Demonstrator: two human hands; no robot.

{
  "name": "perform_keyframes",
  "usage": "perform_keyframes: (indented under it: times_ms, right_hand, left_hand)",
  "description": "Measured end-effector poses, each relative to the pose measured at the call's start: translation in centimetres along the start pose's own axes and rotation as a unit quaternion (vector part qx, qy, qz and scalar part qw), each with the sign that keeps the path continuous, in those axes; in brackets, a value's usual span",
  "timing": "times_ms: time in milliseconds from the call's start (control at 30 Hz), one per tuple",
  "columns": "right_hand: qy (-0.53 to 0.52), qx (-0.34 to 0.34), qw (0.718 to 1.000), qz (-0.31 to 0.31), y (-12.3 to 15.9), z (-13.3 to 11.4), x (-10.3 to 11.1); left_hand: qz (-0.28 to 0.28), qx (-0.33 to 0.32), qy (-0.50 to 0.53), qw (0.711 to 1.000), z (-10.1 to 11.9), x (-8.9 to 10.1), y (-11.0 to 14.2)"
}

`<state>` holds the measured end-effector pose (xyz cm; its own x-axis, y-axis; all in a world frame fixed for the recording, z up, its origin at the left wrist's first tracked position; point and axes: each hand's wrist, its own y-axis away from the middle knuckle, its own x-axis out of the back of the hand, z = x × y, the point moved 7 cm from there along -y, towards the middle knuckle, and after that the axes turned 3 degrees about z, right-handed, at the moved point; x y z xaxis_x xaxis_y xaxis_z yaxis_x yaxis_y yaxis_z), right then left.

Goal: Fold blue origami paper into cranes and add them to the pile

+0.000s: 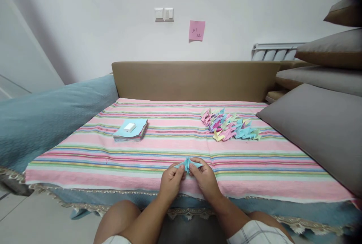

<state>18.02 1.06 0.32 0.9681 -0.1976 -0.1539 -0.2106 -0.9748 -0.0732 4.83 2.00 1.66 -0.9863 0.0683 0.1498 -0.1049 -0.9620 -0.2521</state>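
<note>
A light blue folded paper crane (187,164) is held between both hands, its two pointed ends sticking out to the left and right. My left hand (171,179) pinches its left side, with the thumb in front. On the other side, my right hand (205,178) grips it between thumb and fingers. Farther back on the right lies a pile of finished paper cranes (230,125) in pink, blue, purple, yellow and green. To the left sits a stack of square paper sheets (131,134), blue on top, with a small white block (130,127) resting on it.
A pink striped cloth (175,144) covers the seat. Grey cushions (313,131) are piled along the right. A blue-covered armrest (56,112) borders the left, and a brown backrest (195,82) stands behind. On the wall are a pink note (197,30) and switches (164,14).
</note>
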Motion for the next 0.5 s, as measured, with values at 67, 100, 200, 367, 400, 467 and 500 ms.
perform_keyframes:
  times_ms: [67,100,200,367,400,467,500]
  right_hand:
    - [-0.012,0.0,1.0,-0.004,0.07,-0.08,-0.13]
    - [-0.017,0.004,1.0,-0.004,0.1,-0.19,-0.16]
    - [-0.013,0.019,1.0,-0.003,0.21,-0.53,-0.19]
    - [0.011,0.044,0.999,0.007,0.5,-0.63,-0.12]
    - [0.009,0.05,0.999,0.006,0.58,-0.63,-0.19]
    - [0.001,0.058,0.998,-0.002,0.75,-0.57,-0.49]
    - [-0.005,0.059,0.998,-0.008,0.82,-0.5,-0.66]
  left_hand:
    - [-0.003,0.004,0.013,1.0,-0.06,-0.05,0.07]
    - [-0.004,0.006,0.018,1.0,-0.15,-0.07,0.1]
    - [0.001,0.006,0.031,1.0,-0.31,-0.1,0.2]
    - [-0.007,0.022,0.073,0.997,0.05,-0.71,0.38]
    - [-0.007,0.021,0.074,0.997,0.18,-0.82,0.41]
    - [0.0,0.008,0.06,0.998,0.48,-0.86,0.44]
    - [0.003,-0.002,0.047,0.999,0.62,-0.85,0.45]
